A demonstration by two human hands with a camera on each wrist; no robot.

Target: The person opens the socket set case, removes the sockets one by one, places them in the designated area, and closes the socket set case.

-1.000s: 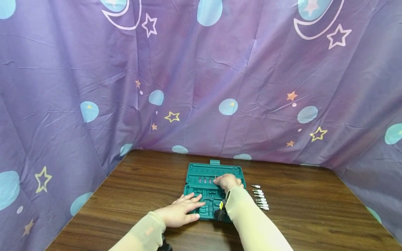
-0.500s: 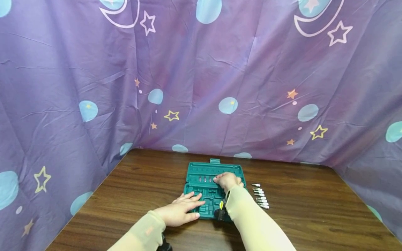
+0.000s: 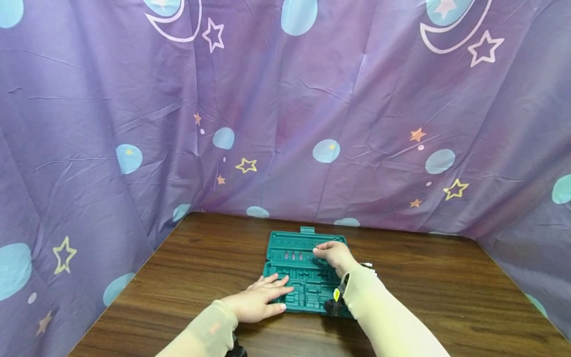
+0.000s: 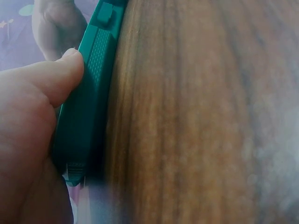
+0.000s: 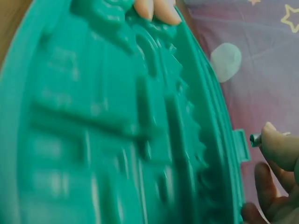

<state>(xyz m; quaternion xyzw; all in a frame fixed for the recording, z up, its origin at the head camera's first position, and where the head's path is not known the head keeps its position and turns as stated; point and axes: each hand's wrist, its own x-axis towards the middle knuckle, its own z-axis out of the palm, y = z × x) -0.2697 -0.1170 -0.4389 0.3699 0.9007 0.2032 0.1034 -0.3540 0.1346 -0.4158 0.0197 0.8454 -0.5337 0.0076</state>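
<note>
An open green plastic tool case [image 3: 312, 292] lies on the table with its lid folded back. My left hand [image 3: 260, 300] rests on the case's near left corner, fingers spread; in the left wrist view its thumb [image 4: 70, 70] lies against the case's side. Above the right part of the lid, my right hand [image 3: 336, 256] pinches a small metal bit [image 5: 255, 139] between thumb and fingertips; its hollow end shows in the right wrist view. Several short bits [image 3: 293, 256] stand in the lid's slots to the left of that hand.
More silver bits [image 3: 369, 267] lie in a row on the table right of the case, mostly hidden behind my right wrist. The brown wooden table [image 3: 214, 258] extends around the case. A purple star-patterned curtain [image 3: 267, 109] hangs behind and at both sides.
My right hand has pulled a bit out of its slot in the lid and moved up and to the right with it. The left hand stays on the case.
</note>
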